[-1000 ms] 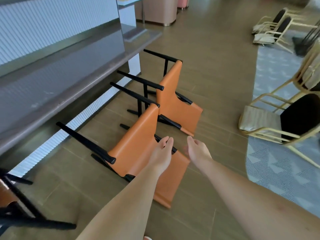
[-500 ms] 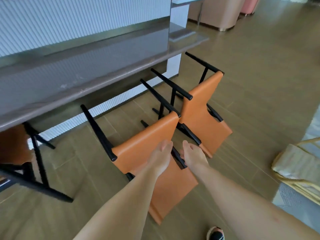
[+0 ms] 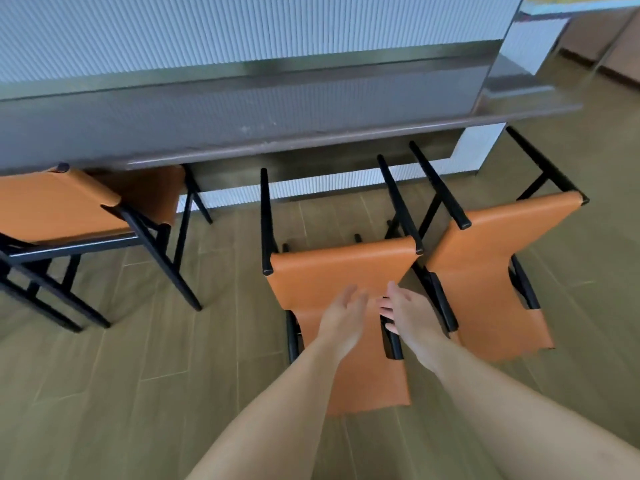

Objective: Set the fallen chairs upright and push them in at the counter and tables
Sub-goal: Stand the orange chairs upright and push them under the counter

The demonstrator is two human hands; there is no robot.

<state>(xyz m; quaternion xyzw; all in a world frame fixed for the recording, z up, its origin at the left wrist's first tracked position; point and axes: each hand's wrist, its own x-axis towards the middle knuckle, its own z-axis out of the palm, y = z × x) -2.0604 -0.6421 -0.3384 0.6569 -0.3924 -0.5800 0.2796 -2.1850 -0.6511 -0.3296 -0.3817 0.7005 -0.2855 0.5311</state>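
Two orange chairs with black frames lie tipped on their backs on the floor, legs pointing toward the counter (image 3: 311, 140). The nearer fallen chair (image 3: 325, 278) is straight ahead of me; the second fallen chair (image 3: 491, 258) lies just right of it. My left hand (image 3: 341, 317) hovers over the nearer chair's orange seat, fingers apart, holding nothing. My right hand (image 3: 408, 313) is beside it, fingers spread at the chair's black side rail, not clearly gripping. A third orange chair (image 3: 65, 202) stands upright at the left, partly under the counter.
The long grey counter runs across the view with a ribbed white base (image 3: 329, 188) behind the chair legs. A wood-look floor (image 3: 138, 393) spreads in front and to the right. The upright chair's black legs (image 3: 166, 258) stick out at the left.
My view has swung left to face the counter squarely, so the upright chair at the left now shows. Both hands stay over the nearer fallen chair, fingers more spread.
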